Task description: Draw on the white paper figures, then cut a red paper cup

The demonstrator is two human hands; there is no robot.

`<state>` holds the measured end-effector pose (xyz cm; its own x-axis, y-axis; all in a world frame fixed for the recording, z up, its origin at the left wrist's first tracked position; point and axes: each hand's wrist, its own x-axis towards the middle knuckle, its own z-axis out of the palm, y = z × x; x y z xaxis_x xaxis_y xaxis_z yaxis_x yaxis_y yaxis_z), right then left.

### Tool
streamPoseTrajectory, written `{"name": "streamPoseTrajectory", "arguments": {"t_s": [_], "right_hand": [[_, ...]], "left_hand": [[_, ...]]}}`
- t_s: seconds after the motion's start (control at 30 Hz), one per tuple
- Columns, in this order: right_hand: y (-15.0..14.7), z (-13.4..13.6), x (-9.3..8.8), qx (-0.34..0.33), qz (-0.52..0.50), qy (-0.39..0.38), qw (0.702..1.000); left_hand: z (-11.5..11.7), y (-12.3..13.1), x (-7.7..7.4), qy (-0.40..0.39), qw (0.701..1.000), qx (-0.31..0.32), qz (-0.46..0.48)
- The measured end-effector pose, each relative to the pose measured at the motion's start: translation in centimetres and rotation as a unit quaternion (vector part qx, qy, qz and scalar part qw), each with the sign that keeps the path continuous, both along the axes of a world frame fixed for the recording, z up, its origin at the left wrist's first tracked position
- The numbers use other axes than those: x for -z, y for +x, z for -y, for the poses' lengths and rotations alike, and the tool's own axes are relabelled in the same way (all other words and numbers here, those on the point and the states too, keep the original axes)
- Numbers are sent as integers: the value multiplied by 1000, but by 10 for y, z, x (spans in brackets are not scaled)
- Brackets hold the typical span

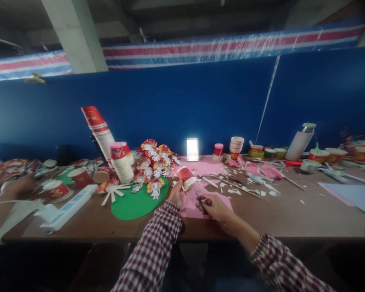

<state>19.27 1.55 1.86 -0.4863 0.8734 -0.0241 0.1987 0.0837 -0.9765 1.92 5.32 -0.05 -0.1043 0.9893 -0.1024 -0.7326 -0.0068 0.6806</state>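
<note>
Checked sleeves (pixel 153 247) lead to my left hand (pixel 177 195) holding a red cup (pixel 185 174) and right hand (pixel 214 207) gripping scissors (pixel 203 206) close to it, pink paper (pixel 189 209) beneath them.

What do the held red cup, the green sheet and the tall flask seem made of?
Red cup: probably paper, printed red with a pale end. Green sheet: perhaps card or felt, flat and matte. Flask: perhaps painted metal, pale-bodied, its lid silvery and shiny.

Head view | forward, down | close over table (pixel 286 221) | blue partition (pixel 200 105) beyond
</note>
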Motion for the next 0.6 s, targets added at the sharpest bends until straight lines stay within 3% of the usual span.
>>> {"name": "streamPoseTrajectory", "arguments": {"t_s": [0.33,0.6], "right_hand": [[-5,-2,-13,12,-4,12,1000],[-6,-11,1,13,-20,24,999]], "left_hand": [[0,3,0,2,1000,-11,4],[-4,1,5,-10,1000,-3,-3]]}}
